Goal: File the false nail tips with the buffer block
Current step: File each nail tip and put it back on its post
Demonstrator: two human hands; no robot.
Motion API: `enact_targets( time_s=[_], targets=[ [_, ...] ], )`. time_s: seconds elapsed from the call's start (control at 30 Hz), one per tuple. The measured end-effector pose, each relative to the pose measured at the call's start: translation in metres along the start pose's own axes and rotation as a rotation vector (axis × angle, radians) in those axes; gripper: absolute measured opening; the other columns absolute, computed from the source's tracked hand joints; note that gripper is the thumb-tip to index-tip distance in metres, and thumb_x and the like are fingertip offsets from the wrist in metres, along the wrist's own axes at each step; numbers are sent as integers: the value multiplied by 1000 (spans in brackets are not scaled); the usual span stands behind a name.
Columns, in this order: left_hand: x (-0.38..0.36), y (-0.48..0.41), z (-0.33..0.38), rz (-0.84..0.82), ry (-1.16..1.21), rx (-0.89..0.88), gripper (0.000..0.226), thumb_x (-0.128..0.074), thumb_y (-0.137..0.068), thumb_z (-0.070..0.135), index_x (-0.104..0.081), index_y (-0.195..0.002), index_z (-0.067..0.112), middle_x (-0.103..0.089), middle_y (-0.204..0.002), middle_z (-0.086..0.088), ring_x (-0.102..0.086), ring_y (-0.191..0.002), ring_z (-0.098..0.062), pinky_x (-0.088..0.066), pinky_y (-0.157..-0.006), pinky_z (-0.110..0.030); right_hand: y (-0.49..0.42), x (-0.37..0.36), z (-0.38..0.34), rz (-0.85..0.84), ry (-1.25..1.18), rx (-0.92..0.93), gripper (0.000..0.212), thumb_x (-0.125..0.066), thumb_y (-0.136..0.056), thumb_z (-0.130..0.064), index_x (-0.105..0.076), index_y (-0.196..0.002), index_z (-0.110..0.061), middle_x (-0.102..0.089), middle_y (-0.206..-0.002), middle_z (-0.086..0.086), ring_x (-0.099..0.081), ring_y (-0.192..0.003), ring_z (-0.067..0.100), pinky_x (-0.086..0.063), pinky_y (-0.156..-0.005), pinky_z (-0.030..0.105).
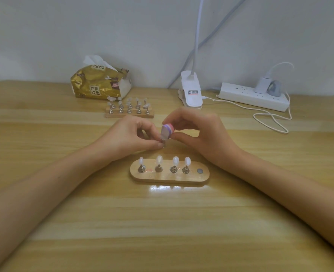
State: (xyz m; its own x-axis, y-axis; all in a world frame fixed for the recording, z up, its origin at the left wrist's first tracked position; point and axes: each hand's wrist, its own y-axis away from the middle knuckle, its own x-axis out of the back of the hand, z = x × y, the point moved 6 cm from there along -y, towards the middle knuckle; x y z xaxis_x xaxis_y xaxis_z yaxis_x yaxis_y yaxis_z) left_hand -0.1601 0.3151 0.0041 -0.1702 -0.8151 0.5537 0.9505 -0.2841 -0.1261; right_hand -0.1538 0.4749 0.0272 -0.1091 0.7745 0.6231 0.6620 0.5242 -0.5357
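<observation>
- Left hand point(134, 134): thumb and fingertips pinch one false nail tip point(163, 137) by its base, which is mostly hidden. It is held above the table point(162, 222), just behind the oval wooden holder point(170, 180).
- Right hand point(199, 134): fingers and thumb are clamped round the buffer block point(168, 130), whose pale face lies against the pinched tip.
- Holder: four standing tips point(159, 159) sit upright on metal stands; the magnet seat point(200, 171) at its right end is vacant.
- Risk: the tip looks small and lightly mounted, so heavy or skewed strokes could pop it loose or twist it in the pinch.
- Risk: both wrists lie close to the holder, and a dropped wrist could topple the standing tips.
</observation>
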Motion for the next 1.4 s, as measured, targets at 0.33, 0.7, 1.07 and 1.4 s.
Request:
enact_targets(
  time_s=[0.33,0.7,1.07,1.4],
  targets=[
    [0,-1,0,-1,-6,-4,8,-83,-76,10,-77,-80,9,-61,-52,18,-52,-45,4,-36,-48,-5,-1,-5,3,-59,25,-31,21,-69,-87,8,-68,-102,-7,-71,-96,1,-69,-95,13,-56,-92,28],
    [-1,-5,-5,25,-60,25,14,-82,-75,25,-74,-80,34,-65,-70,21,-49,-50,4,-38,-61,-22,1,10,1,92,28,-36,17,-63,-94,-2,-65,-108,-11,-59,-100,6,-66,-94,15,-56,-92,31],
    [2,-1,-4,113,-19,-56,15,-85,-68,31,-70,-67,30,-70,-89,8,-46,-53,1,-41,-62,-22,2,11,10,101,-18,-170,13,-68,-95,-14,-65,-108,-12,-64,-93,11,-65,-83,14,-54,-73,23],
    [0,-4,-3,98,-7,-14,17,-88,-68,23,-73,-73,16,-71,-68,10,-55,-58,0,-46,-59,-17,0,-1,2,-8,42,-2,4,-72,-94,-15,-70,-97,-13,-66,-93,1,-64,-87,17,-55,-71,28]
  ],
)
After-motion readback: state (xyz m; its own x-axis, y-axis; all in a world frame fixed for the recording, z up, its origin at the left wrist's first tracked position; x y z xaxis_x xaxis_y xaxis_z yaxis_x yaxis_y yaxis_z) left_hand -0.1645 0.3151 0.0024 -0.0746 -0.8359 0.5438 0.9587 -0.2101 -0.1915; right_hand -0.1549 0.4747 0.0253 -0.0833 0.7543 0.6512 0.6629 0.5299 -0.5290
